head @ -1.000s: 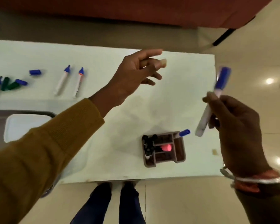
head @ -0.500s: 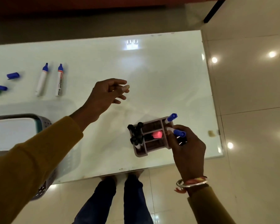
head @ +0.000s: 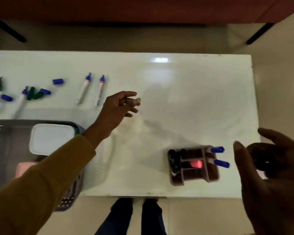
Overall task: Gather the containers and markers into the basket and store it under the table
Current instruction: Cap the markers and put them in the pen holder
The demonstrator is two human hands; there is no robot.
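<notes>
The right hand point(head: 270, 167) has drawn back from the brown plastic compartmented organiser point(head: 193, 175), leaving in it the blue-capped white marker point(head: 221, 163) it was setting down half a second ago. It now hovers just right of the organiser, close to the camera, fingers spread and relaxed, with nothing in them that can be made out. A second blue-capped marker point(head: 216, 149) leans out just beyond the first, and a cluster of black markers point(head: 176, 160) fills the compartment farthest from this hand. The left hand point(head: 120, 107), in a mustard sleeve point(head: 41, 192), has drifted closer to the pair of blue-capped white markers point(head: 90, 89) lying just to its left on the glossy white table point(head: 185, 99); its fingers are loosely curled and empty. Farther left lie a loose blue cap point(head: 58, 81) and some green markers point(head: 34, 95). Below the forearm, at the table's near edge, the grey perforated plastic basket point(head: 71, 197) holds a white lidded container point(head: 51, 139).
</notes>
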